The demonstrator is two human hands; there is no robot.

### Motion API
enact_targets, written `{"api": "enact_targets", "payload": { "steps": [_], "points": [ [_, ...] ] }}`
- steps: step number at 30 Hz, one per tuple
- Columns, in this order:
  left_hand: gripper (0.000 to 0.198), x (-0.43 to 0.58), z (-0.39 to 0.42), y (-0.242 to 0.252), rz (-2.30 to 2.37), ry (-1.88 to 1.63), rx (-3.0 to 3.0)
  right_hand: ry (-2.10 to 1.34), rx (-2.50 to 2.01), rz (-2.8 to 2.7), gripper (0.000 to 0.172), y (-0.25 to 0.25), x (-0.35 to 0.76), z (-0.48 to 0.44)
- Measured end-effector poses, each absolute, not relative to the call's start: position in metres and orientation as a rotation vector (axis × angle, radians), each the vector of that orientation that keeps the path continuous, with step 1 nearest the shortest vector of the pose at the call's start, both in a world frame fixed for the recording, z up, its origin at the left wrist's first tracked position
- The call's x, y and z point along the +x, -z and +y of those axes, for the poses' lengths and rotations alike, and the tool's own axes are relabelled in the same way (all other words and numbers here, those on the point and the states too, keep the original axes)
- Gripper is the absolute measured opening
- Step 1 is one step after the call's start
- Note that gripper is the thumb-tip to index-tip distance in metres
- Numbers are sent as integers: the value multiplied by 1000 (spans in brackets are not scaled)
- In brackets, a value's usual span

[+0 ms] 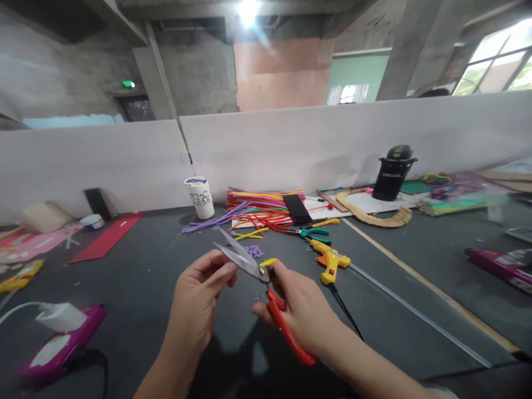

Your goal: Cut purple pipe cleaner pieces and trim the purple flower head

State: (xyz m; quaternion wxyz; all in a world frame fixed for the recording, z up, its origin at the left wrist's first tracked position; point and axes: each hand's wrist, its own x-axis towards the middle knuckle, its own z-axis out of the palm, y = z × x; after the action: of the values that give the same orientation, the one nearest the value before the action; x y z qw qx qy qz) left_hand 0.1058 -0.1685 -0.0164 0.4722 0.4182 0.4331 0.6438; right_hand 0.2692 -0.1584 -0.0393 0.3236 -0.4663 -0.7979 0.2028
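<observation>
My right hand (301, 305) is wrapped around the red handles of a pair of scissors (245, 263). The blades stand apart and point up to the left. A bit of yellow (269, 262) shows by the pivot beside my right fingers; I cannot tell what it is. My left hand (203, 293) is closed in a pinch just under the blade tips, and whatever lies between its fingertips is too small or hidden. Behind the blades lies a small heap of purple cut pieces (254, 251), with yellow pipe cleaners (251, 235) just past it.
Bundled pipe cleaners (266, 199), a black phone (297, 208) and green-handled pliers (313, 234) lie further back. To the right is a yellow glue gun (332, 261) with a long clear stick. A white cup (199, 198) stands back left; a purple power strip (62, 346) lies front left.
</observation>
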Motion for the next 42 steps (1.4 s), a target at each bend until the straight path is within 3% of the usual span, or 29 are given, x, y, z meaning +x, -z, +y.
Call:
{"api": "enact_targets", "payload": {
  "steps": [12, 42],
  "points": [
    [12, 104, -169, 15, 990, -1639, 983, -298, -1285, -2189, 42, 41, 269, -162],
    [7, 102, -167, 18, 915, -1629, 990, -230, -1275, -2202, 41, 42, 270, -165]
  ]
}}
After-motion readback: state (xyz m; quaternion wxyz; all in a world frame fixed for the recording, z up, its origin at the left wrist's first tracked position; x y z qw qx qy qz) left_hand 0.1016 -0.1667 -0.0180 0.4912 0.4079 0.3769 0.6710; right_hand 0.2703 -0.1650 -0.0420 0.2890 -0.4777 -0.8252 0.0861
